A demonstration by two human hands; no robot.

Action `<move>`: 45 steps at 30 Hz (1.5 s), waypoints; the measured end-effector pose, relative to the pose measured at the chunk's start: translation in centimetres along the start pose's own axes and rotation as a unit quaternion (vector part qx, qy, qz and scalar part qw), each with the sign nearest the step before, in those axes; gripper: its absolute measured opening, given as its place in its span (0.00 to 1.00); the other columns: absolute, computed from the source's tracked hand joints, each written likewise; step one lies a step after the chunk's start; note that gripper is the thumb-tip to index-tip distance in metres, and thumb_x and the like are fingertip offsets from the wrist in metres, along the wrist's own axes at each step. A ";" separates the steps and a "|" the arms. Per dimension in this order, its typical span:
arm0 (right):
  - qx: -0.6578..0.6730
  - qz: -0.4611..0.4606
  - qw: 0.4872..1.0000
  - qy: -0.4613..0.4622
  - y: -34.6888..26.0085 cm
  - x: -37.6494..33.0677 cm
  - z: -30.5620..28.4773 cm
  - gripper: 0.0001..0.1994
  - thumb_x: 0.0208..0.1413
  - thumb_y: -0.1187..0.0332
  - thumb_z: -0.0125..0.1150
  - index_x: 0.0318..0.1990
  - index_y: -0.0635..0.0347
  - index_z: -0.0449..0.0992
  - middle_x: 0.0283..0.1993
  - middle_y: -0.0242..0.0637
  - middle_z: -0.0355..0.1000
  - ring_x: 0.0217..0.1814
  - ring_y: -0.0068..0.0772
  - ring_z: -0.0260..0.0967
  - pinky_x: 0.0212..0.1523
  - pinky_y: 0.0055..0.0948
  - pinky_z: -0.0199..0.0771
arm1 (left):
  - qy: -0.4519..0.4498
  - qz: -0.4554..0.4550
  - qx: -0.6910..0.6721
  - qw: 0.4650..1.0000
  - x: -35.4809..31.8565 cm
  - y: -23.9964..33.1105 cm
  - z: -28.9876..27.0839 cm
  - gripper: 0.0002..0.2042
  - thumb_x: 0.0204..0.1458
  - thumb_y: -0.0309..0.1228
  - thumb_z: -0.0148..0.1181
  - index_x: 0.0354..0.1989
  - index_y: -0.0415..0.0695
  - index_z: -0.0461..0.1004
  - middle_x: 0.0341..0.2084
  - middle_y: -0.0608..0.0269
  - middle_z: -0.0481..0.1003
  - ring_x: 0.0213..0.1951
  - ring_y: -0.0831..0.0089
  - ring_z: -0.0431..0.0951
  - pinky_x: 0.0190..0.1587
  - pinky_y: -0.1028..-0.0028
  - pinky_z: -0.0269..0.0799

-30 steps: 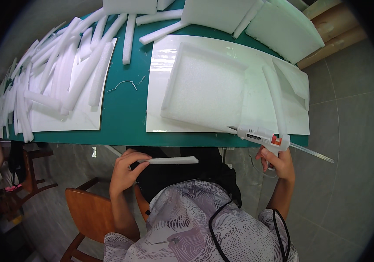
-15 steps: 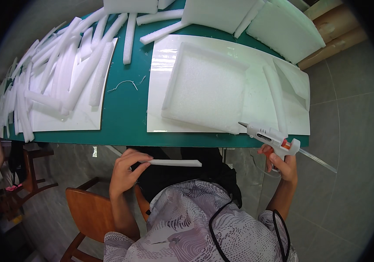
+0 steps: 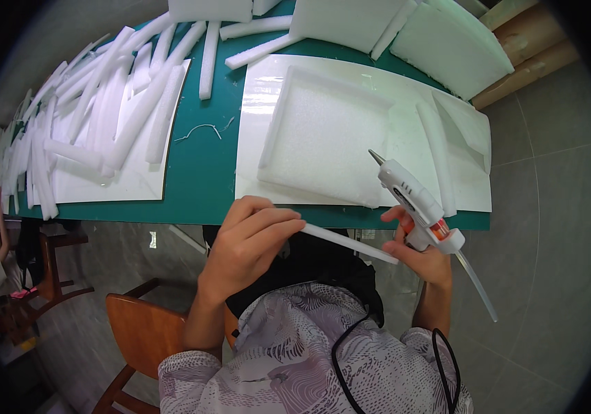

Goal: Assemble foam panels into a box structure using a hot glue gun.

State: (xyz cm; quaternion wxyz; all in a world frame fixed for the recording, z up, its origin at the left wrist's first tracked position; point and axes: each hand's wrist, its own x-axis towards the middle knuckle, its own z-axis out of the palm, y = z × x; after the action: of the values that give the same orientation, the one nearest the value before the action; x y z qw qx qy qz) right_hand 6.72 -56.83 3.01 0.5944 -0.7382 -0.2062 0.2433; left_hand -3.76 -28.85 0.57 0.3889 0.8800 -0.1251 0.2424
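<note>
Between the fingers and thumb of my left hand (image 3: 247, 248) is one end of a slim white foam strip (image 3: 347, 243). It slants down to the right over my lap, in front of the table edge. Its far end lies right by the thumb of my right hand (image 3: 430, 261); whether they touch I cannot tell. My right hand grips a white and orange hot glue gun (image 3: 409, 190), nozzle pointing up and left, a clear glue stick (image 3: 478, 286) protruding from its back. Beyond the hands, a shallow white foam panel with raised edging (image 3: 326, 138) lies on a glossy white board (image 3: 248, 165).
Another foam strip (image 3: 437, 159) lies on the board's right side. A pile of foam strips (image 3: 113, 117) covers a second board at left. Foam blocks (image 3: 447, 48) stand at the back. A thin white string (image 3: 202, 127) lies on the green table. A wooden chair (image 3: 147, 331) stands at lower left.
My left hand has moved right and up, bringing the strip's far end over to my right hand. The glue gun has tilted more upright and shifted slightly left.
</note>
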 end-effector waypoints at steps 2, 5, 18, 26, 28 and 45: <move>-0.020 0.019 1.000 -0.009 0.4 0.1 -0.1 0.22 0.41 0.82 0.71 0.43 0.60 0.68 0.49 0.49 0.71 0.26 0.14 0.62 0.28 0.17 0.65 | 0.005 0.011 0.009 1.000 0.6 0.1 0.4 0.13 0.39 0.19 0.67 0.36 0.41 0.80 0.35 0.63 0.79 0.36 0.64 0.73 0.38 0.70 0.71; 0.093 -0.083 0.992 -0.008 1.3 0.0 -0.8 0.23 0.39 0.83 0.72 0.43 0.60 0.68 0.49 0.48 0.70 0.27 0.14 0.62 0.28 0.17 0.64 | 0.012 0.020 0.030 0.999 1.0 -0.2 0.8 0.13 0.39 0.19 0.67 0.36 0.42 0.80 0.35 0.64 0.79 0.36 0.64 0.72 0.37 0.70 0.71; -0.069 -0.024 0.992 0.106 0.1 1.8 0.5 0.11 0.47 0.80 0.68 0.34 0.62 0.69 0.35 0.31 0.72 0.29 0.14 0.61 0.29 0.18 0.63 | 0.130 -0.079 -0.018 0.988 0.8 -2.6 -1.2 0.15 0.47 0.19 0.64 0.45 0.40 0.77 0.44 0.60 0.76 0.40 0.69 0.73 0.42 0.74 0.69; -0.050 -0.046 0.991 0.113 1.4 3.3 0.7 0.11 0.49 0.79 0.66 0.36 0.61 0.68 0.39 0.32 0.70 0.35 0.17 0.62 0.36 0.20 0.64 | 0.181 -0.208 -0.129 0.952 -1.7 -5.3 -1.2 0.11 0.55 0.19 0.56 0.46 0.38 0.75 0.44 0.62 0.74 0.42 0.77 0.73 0.41 0.77 0.68; -0.049 -0.042 0.992 0.107 1.9 3.5 0.9 0.11 0.50 0.78 0.66 0.37 0.61 0.68 0.39 0.32 0.69 0.35 0.17 0.61 0.36 0.20 0.64 | 0.181 -0.201 -0.114 0.956 -1.4 -5.4 -0.9 0.12 0.54 0.18 0.55 0.46 0.40 0.76 0.43 0.60 0.74 0.40 0.75 0.74 0.40 0.77 0.69; -0.076 -0.019 0.992 0.100 2.3 4.3 1.6 0.12 0.49 0.78 0.66 0.38 0.61 0.69 0.38 0.28 0.69 0.33 0.15 0.59 0.33 0.19 0.62 | 0.045 -0.150 -0.078 0.985 1.4 -6.0 -0.6 0.19 0.52 0.14 0.47 0.49 0.43 0.78 0.38 0.57 0.74 0.38 0.67 0.74 0.43 0.74 0.69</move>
State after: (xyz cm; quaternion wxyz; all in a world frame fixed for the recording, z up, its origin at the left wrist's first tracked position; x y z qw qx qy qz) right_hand 9.24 -53.49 0.01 0.5591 -0.7976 -0.1777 0.1407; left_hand -0.28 -24.50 -2.06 0.4936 0.8439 0.0078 0.2102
